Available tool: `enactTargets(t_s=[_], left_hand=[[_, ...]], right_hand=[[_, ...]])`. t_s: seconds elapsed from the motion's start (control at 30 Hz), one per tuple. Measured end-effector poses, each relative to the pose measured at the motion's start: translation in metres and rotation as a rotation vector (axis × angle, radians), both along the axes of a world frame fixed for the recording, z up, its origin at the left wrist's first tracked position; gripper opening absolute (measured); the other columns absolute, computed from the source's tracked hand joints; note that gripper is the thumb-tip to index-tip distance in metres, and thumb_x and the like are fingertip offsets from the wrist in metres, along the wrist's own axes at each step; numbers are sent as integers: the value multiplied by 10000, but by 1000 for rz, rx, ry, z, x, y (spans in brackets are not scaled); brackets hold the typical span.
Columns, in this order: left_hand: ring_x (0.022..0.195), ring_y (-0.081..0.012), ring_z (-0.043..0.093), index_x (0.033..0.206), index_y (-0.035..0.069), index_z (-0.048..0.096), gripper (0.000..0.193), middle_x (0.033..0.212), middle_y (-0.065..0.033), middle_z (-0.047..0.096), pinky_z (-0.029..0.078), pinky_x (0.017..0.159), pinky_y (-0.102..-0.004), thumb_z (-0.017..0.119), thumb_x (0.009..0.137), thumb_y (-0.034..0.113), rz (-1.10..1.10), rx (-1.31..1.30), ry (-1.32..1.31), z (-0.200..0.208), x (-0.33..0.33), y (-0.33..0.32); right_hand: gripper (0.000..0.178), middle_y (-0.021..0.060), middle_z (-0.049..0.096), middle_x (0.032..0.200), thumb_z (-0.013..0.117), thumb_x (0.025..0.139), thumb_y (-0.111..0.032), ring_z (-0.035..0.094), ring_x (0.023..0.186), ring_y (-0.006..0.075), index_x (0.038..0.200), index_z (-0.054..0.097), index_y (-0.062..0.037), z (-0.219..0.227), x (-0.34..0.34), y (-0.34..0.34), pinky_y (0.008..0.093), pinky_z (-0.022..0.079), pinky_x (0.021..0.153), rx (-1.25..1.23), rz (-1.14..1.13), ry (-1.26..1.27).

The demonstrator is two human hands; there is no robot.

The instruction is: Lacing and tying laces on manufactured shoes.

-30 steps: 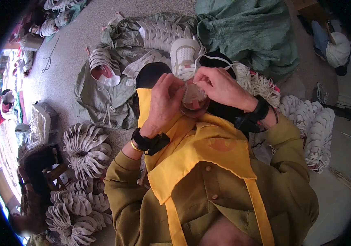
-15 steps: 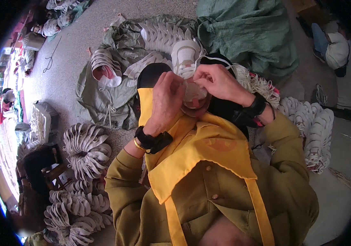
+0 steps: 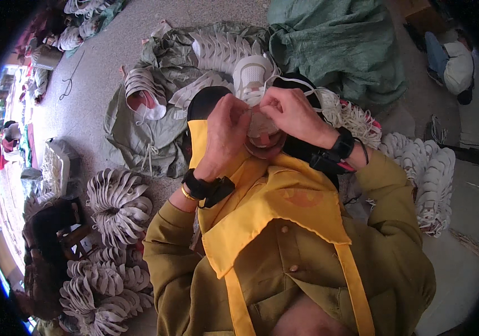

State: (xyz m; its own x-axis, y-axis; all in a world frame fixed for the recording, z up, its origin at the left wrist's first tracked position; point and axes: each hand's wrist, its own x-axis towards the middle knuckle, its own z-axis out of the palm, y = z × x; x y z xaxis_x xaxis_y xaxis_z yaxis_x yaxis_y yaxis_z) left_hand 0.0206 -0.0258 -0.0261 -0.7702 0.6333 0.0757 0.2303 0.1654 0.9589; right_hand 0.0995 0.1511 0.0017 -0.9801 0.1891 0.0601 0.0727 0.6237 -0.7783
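A white shoe upper (image 3: 252, 74) with a pinkish inner lining lies over my lap, its toe pointing away from me and its heel opening toward my yellow apron. My left hand (image 3: 227, 127) is closed at the left edge of the upper, fingers bent inward. On the opposite edge my right hand (image 3: 294, 113) pinches near the eyelets, thumb and forefinger together. Whether a lace end sits between the fingertips is too small to tell. A white lace (image 3: 310, 87) runs loose from the upper toward the right, past my knee.
A grey-green cloth (image 3: 130, 140) on the floor holds nested white uppers (image 3: 217, 50) and another stack (image 3: 145, 95). Bundled white laces (image 3: 357, 120) lie right of my knee. More uppers stand in rows at right (image 3: 432, 187) and left (image 3: 117, 204). A green sack (image 3: 340, 50) lies beyond.
My right hand has shifted slightly left, its fingers curling closer to the upper. The left hand has barely moved, and the upper stays in my lap.
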Motion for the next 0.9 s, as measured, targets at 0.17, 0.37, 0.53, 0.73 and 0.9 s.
enactTargets(t_s=[0.17,0.37,0.53,0.73,0.9], left_hand=[[651,-59,520,907,19,579,100,720,5,578,438,596,-231,677,895,3,-46,-10,65,-6,-11,2],[678,-117,564,920,16,583,80,746,-43,600,466,624,-266,659,896,14,-44,-57,141,-1,-12,-5],[713,-154,636,927,5,556,49,779,-90,643,511,665,-300,606,930,6,1,-33,-28,-5,-34,-56],[703,-104,551,905,10,534,70,791,-41,588,465,676,-260,584,949,-13,131,-73,-245,8,-64,-157],[679,-100,546,897,-4,556,98,758,-34,592,461,635,-263,621,948,49,348,-330,-206,6,-83,-252]], right_hand=[[73,170,662,716,659,822,-50,684,715,361,837,615,8,5,-5,1,421,512,625,43,39,19],[107,124,652,701,681,828,-71,668,666,249,864,619,7,15,-6,13,359,509,609,-51,102,-70],[122,23,586,662,690,862,-91,537,607,74,861,603,-6,38,-3,31,265,437,550,-20,134,-114],[125,-9,581,683,691,890,-103,502,614,64,892,602,-14,42,-4,45,245,427,570,-71,194,-180],[96,10,611,705,673,913,-83,551,627,81,937,621,-6,33,-15,35,263,455,594,-224,222,-112]])
